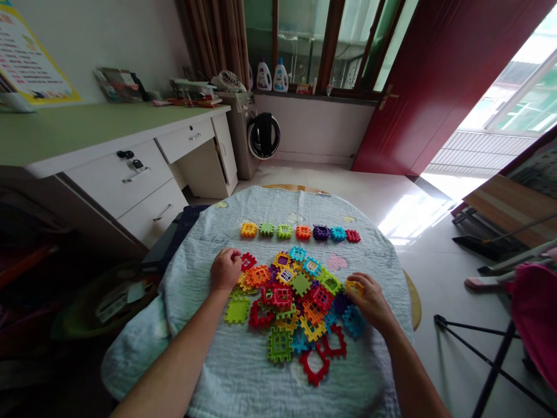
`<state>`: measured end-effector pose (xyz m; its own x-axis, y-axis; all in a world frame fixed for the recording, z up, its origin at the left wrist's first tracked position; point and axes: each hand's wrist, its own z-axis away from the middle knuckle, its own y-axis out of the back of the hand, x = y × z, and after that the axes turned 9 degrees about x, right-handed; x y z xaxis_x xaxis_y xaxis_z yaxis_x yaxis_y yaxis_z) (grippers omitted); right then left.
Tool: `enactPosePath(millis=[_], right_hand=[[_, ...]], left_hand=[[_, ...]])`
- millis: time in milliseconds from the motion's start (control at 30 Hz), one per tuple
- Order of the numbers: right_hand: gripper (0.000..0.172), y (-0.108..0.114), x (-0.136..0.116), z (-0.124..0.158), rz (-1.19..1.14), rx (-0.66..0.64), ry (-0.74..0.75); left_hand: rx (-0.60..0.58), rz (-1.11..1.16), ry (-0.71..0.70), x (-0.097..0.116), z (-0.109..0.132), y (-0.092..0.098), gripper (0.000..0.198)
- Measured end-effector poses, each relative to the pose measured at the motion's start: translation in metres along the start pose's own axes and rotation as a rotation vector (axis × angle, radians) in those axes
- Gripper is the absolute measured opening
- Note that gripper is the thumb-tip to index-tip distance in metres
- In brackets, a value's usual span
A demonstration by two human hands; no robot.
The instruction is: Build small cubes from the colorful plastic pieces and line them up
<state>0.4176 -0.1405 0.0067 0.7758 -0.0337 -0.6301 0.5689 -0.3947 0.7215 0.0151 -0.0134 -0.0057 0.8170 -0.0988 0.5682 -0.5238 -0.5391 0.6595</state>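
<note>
A loose pile of plastic interlocking building tiles (300,284) in several colours covers the middle of the cloth. My left hand (226,269) is closed at the pile's left edge, its fingertips against or just beside a red window tile (248,261); whether they pinch it is hidden. On the right side, my right hand (369,295) has thumb and fingers around a yellow tile (354,287), above blue tiles (353,320). Beyond the pile runs a row of small tile stacks or blocks: yellow (249,230), green, orange (303,232), purple (321,232), blue and red (353,235).
A pale blue cloth (209,371) covers the round table. To the left stands a desk (143,125) with drawers. A washing machine (243,133) with its door open, detergent bottles (281,76) and a red door (418,87) are farther back. Black stand legs (491,360) are at right.
</note>
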Motion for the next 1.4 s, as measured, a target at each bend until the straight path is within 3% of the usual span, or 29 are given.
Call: enactPosePath(millis=[100,200,300,433,667,833,933,1100,1300,1400], right_hand=[[0.027,-0.01,-0.035,-0.016,0.016,0.041,0.109],[0.025,-0.028,-0.07,-0.032,0.022,-0.051,0.261],[0.027,-0.048,-0.089,-0.041,0.084,-0.157,0.282],[0.026,-0.062,-0.088,-0.043,0.079,-0.208,0.234],[0.051,-0.058,-0.051,-0.061,0.107,0.023,0.228],[0.049,-0.052,-0.027,-0.075,0.183,-0.108,0.177],[0.042,-0.048,-0.025,-0.081,0.132,-0.072,0.163],[0.031,-0.058,-0.05,-0.088,0.012,0.009,0.168],[0.03,-0.096,-0.099,-0.089,0.077,-0.21,0.296],[0.036,-0.109,-0.112,-0.089,0.124,-0.244,0.286]], left_hand=[[-0.001,-0.001,0.001,-0.001,0.0,-0.001,0.013],[0.003,0.003,-0.008,-0.003,0.0,-0.001,0.014],[0.01,0.01,-0.023,-0.003,0.0,-0.002,0.014],[0.019,0.009,-0.032,-0.003,0.0,-0.001,0.014],[0.018,0.003,-0.023,-0.003,0.0,-0.002,0.014],[0.012,0.018,-0.015,-0.004,0.0,-0.002,0.013],[0.007,0.019,-0.012,-0.004,0.0,-0.002,0.013],[0.012,0.006,-0.006,-0.004,0.0,-0.002,0.014],[0.012,0.013,-0.001,-0.005,0.0,-0.003,0.013],[0.009,0.018,-0.002,-0.005,0.001,-0.003,0.013]])
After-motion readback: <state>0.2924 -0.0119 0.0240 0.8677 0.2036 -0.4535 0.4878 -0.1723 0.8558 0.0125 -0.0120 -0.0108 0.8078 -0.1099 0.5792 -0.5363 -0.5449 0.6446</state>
